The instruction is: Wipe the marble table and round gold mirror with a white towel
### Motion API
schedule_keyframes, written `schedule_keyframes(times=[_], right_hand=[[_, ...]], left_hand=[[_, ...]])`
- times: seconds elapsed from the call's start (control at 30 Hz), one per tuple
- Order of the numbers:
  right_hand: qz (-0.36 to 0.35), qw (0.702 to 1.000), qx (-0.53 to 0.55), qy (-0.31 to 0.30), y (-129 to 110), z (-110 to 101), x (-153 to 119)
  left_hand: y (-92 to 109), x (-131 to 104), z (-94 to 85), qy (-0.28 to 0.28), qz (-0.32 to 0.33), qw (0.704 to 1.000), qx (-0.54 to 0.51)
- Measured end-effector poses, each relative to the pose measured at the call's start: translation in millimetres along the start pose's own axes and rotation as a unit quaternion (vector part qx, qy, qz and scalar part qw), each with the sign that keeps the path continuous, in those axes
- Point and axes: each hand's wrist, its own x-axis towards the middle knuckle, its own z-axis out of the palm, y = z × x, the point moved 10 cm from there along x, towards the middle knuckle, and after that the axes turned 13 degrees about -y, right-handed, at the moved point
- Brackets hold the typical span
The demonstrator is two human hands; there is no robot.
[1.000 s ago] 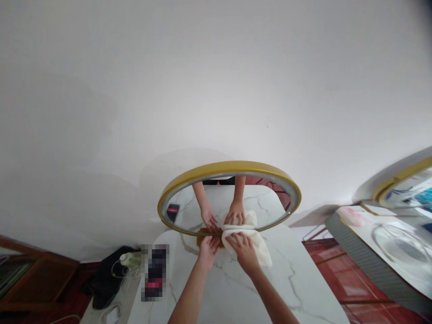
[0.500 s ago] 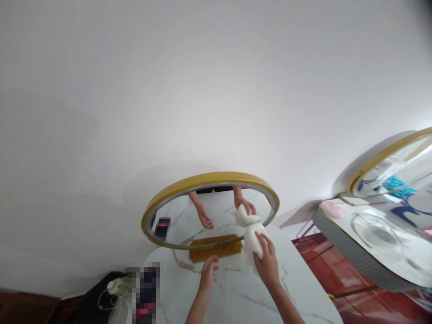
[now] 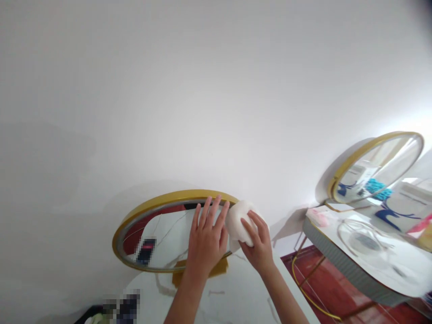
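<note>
My right hand (image 3: 258,240) grips a crumpled white cloth or wad of tissue (image 3: 241,220), held against the right edge of an oval mirror (image 3: 158,243) with a gold frame. My left hand (image 3: 207,238) is raised before the mirror with its fingers spread and nothing in it. Its fingertips overlap the top of the frame; whether they touch it I cannot tell. Partly behind the left wrist shows the mirror's gold base (image 3: 219,267), on a white marble-patterned tabletop (image 3: 216,299).
A blurred, dark phone-like item (image 3: 128,308) lies at the table's left edge. To the right stands another white-topped table (image 3: 381,265) with a round mirror (image 3: 381,166), a coiled white cable (image 3: 357,234) and a white bag with blue print (image 3: 405,209). A white wall (image 3: 209,99) rises behind.
My left hand has risen from the tabletop to the mirror front, fingers now spread. My right hand has moved the cloth up along the mirror's right edge. The view has shifted.
</note>
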Motion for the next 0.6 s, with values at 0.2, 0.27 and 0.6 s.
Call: schedule_keyframes(times=[0.2,0.27,0.6], right_hand=[[0.001,0.998,0.054,-0.036,3,-3,35],[0.001,0.997,0.066,-0.048,12,4,30],[0.043,0.994,0.094,-0.016,47,17,-4]], left_hand=[[-1,23,3.9,-0.008,-0.014,0.998,0.056],[-2,23,6.4,-0.004,-0.014,0.998,0.059],[-8,26,13.5,-0.006,-0.033,0.999,0.040]])
